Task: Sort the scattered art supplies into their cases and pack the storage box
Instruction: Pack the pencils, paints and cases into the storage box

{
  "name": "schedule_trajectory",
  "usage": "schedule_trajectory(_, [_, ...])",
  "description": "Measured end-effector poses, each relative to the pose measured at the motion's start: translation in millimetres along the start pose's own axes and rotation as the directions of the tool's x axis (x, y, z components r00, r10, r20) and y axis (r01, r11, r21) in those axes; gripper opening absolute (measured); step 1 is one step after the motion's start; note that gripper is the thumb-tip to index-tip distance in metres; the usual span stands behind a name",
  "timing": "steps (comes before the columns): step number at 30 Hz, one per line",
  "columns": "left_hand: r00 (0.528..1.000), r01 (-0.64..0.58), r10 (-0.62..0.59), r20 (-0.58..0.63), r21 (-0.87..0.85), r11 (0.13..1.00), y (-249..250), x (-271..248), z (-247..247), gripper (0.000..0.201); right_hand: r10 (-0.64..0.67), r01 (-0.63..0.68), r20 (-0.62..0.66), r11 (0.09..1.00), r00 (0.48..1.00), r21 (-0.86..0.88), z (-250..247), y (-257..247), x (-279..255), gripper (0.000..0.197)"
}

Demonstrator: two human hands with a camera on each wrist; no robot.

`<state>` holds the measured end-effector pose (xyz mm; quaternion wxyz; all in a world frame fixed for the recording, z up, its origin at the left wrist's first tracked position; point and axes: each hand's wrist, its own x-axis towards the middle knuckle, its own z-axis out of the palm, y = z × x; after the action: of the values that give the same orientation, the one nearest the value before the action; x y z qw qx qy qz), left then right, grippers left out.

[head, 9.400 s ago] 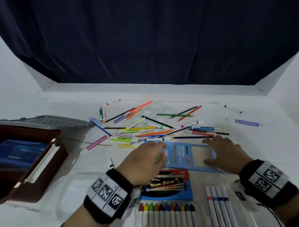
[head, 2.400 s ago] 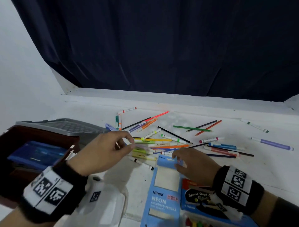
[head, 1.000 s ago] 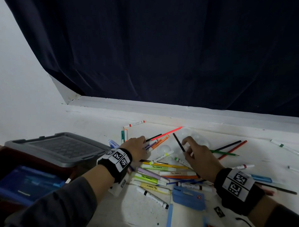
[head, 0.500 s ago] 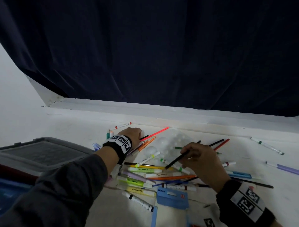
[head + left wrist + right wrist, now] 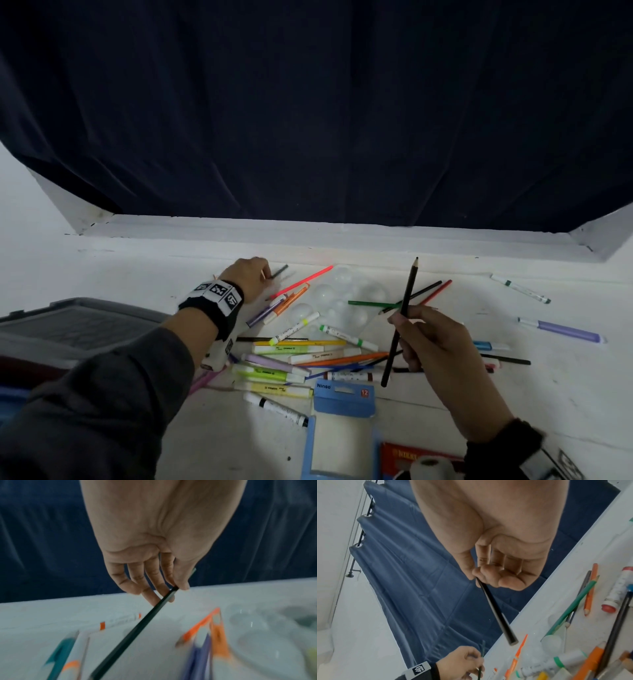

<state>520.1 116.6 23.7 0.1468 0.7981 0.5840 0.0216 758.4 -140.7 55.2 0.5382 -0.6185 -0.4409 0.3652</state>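
The fingers [image 5: 481, 573] of the right hand [image 5: 435, 346] pinch a black pencil [image 5: 400, 322] held upright above the surface [image 5: 565, 387], while the left hand [image 5: 251, 277], far across the pile, pinches a second dark pencil [image 5: 137, 628] between thumb and fingers. Sorting looks barely begun: most markers and pencils [image 5: 301, 353] lie scattered around a clear paint palette [image 5: 342, 301]. The blue pencil case [image 5: 342, 421] waits near the front edge, and the storage box [image 5: 68, 329] sits at far left.

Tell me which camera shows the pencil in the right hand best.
The head view: the whole black pencil shows, tip up, pinched by the right hand. The right wrist view gives only the lower shaft below the fingers. The left wrist view does not show it.
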Motion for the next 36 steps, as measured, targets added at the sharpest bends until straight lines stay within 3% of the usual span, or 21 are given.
schedule_trajectory(3, [0.976, -0.105, 0.048, -0.211, -0.266, 0.958, 15.2, -28.4, -26.8, 0.007, -0.021, 0.022, -0.018, 0.999, 1.0, 0.045, 0.7, -4.8, -7.7, 0.016])
schedule_trajectory(6, [0.926, -0.272, 0.086, -0.369, -0.491, 0.828, 40.3, -73.3, -52.4, 0.008, -0.039, 0.04, -0.014, 0.998, 0.999, 0.046, 3.2, -7.9, -14.6, 0.014])
schedule_trajectory(8, [0.91, -0.348, 0.124, -0.396, -0.564, 0.749, 51.3, -104.4, -61.0, 0.01, -0.022, 0.022, 0.003, 0.999, 1.0, 0.049, 4.3, -6.6, -17.4, 0.015])
schedule_trajectory(10, [0.898, -0.414, 0.223, -0.381, -0.554, 0.722, 55.9, -134.5, -60.5, 0.012, 0.018, -0.019, 0.044, 0.999, 0.999, 0.028, 3.5, -2.5, -18.8, 0.016])
schedule_trajectory(13, [0.825, -0.559, 0.477, -0.302, -0.309, 0.77, 53.9, -169.4, -45.1, 0.015, 0.12, -0.12, 0.159, 0.993, 0.98, -0.007, 2.4, 5.3, -20.8, 0.018])
schedule_trajectory(15, [0.767, -0.64, 0.629, -0.127, -0.096, 0.762, 50.0, -183.5, -26.4, 0.018, 0.19, -0.186, 0.223, 0.982, 0.956, -0.039, 3.5, 10.4, -23.4, 0.019])
schedule_trajectory(17, [0.726, -0.688, 0.688, 0.029, 0.074, 0.722, 44.0, -191.4, -2.7, 0.019, 0.26, -0.245, 0.293, 0.966, 0.92, -0.086, 7.2, 15.3, -27.4, 0.021])
schedule_trajectory(20, [0.691, -0.717, 0.711, 0.127, 0.245, 0.653, 40.6, -200.6, 27.3, 0.021, 0.334, -0.306, 0.381, 0.942, 0.862, -0.135, 15.7, 24.6, -35.4, 0.022])
schedule_trajectory(25, [0.631, -0.753, 0.759, 0.159, 0.36, 0.55, 44.7, -202.9, 45.9, 0.037, 0.383, -0.327, 0.436, 0.923, 0.814, -0.201, 30.9, 39.7, -42.1, 0.014])
schedule_trajectory(31, [0.474, -0.852, 0.833, 0.287, 0.39, 0.35, 60.0, -202.3, 51.7, 0.04, 0.317, -0.248, 0.354, 0.942, 0.88, -0.227, 36.4, 45.2, -32.4, 0.017])
schedule_trajectory(34, [0.416, -0.901, 0.841, 0.346, 0.283, 0.329, 66.2, -199.2, 55.1, 0.038, 0.292, -0.217, 0.28, 0.938, 0.915, -0.27, 36.4, 48.8, -25.1, 0.015])
schedule_trajectory(36, [0.437, -0.899, 0.793, 0.424, 0.194, 0.392, 70.0, -198.5, 56.3, 0.044, 0.311, -0.231, 0.262, 0.927, 0.914, -0.294, 36.9, 51.0, -21.8, 0.014])
